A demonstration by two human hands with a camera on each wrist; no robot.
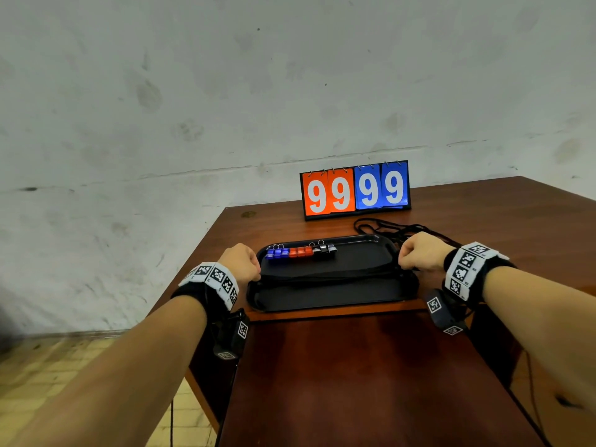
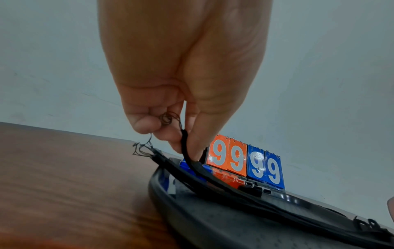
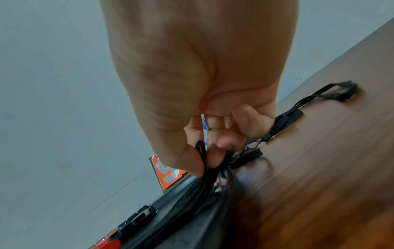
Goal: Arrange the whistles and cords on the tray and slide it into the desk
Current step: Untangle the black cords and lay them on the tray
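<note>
Both hands pinch a black cord (image 1: 329, 275) taut across the tray (image 1: 325, 300): L hand (image 1: 241, 261) at tray's left rim, R hand (image 1: 421, 255) at right. Whistles (image 1: 301, 251) lined up along tray's far side; more cords (image 1: 387, 228) on desk (image 1: 483, 221) behind.

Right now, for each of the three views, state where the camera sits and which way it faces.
Head: worn on the head, facing forward and down over the desk at the tray and scoreboard; both forearms, left hand, right hand show.
Left wrist: low at the tray's left end, looking along the fingers pinching a black cord.
Right wrist: at the tray's right end, looking along the fingers pinching cords.
All three share the scoreboard and the whistles.
</note>
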